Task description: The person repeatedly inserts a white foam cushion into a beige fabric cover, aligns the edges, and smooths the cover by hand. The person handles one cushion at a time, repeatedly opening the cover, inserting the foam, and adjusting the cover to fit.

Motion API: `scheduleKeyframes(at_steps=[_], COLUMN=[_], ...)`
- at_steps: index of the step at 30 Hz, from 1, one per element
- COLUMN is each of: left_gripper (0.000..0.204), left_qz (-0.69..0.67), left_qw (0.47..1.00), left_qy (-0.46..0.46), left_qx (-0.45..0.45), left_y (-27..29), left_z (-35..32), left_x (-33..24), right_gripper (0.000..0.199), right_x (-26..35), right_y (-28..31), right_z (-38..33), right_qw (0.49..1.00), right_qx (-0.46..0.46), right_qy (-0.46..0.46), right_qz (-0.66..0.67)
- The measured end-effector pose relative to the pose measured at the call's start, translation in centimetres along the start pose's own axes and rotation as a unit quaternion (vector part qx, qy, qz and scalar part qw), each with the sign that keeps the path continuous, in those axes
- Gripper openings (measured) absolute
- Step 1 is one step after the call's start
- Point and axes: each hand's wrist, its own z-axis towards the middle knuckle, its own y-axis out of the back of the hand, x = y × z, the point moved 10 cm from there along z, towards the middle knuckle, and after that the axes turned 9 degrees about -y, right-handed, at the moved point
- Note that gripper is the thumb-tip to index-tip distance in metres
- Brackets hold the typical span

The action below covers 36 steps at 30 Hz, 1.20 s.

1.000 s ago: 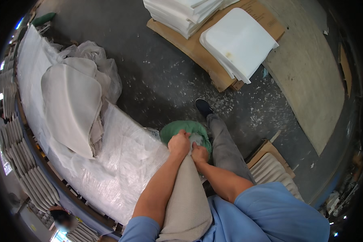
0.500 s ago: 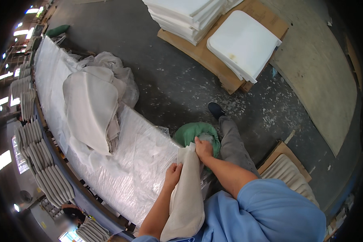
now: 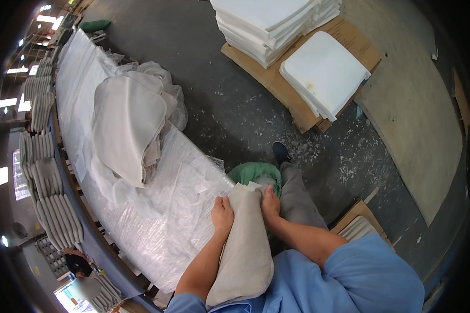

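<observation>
Against my body I hold a beige fabric cushion cover [image 3: 245,250], long and plump, its far end narrower. White padding [image 3: 254,185] peeks out at that far end. My left hand [image 3: 223,215] is closed on the cover's left edge near the narrow end. Opposite it, my right hand [image 3: 270,205] grips the right edge, thumb up. Just beyond the hands, a green sack [image 3: 250,172] with pale contents stands on the floor. To the left, a pile of flat beige covers [image 3: 129,125] lies on a table wrapped in clear plastic [image 3: 167,224].
White foam pads are stacked on cardboard [image 3: 269,86], with a lower stack of pads [image 3: 324,68] beside them. A large tan sheet [image 3: 412,120] lies on the floor at right. Finished-looking grey cushions [image 3: 57,219] line the far left, where another person [image 3: 81,266] is.
My right hand has shifted from the cover's tip down to its right edge. The cover has turned more upright and looks fuller. My left hand still holds the left edge.
</observation>
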Motion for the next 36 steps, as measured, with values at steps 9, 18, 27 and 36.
scheduleKeyframes(at_steps=[9,18,27,36], left_gripper=[0.041,0.053,0.039,0.029], left_qz=[0.065,-0.241,-0.209,-0.108], left_qw=[0.998,0.884,0.959,0.99], left_qy=[0.017,0.176,0.087,0.082], left_qx=[0.016,0.359,0.17,0.034], left_y=[-1.4,-3.5,-1.5,1.5], left_z=[1.6,-4.6,-5.9,-6.7], left_x=[1.3,5.6,5.9,4.3], right_gripper=[0.071,0.039,0.03,0.039], right_x=[1.2,1.2,16.8,5.0], right_y=[0.3,-0.2,-8.4,-15.4], right_z=[0.9,-4.9,-10.5,-15.3], right_qw=[0.991,0.97,0.838,0.346], right_qx=[0.017,0.226,0.372,0.391], right_qy=[0.011,-0.042,0.349,0.424], right_qz=[-0.134,-0.083,-0.195,-0.74])
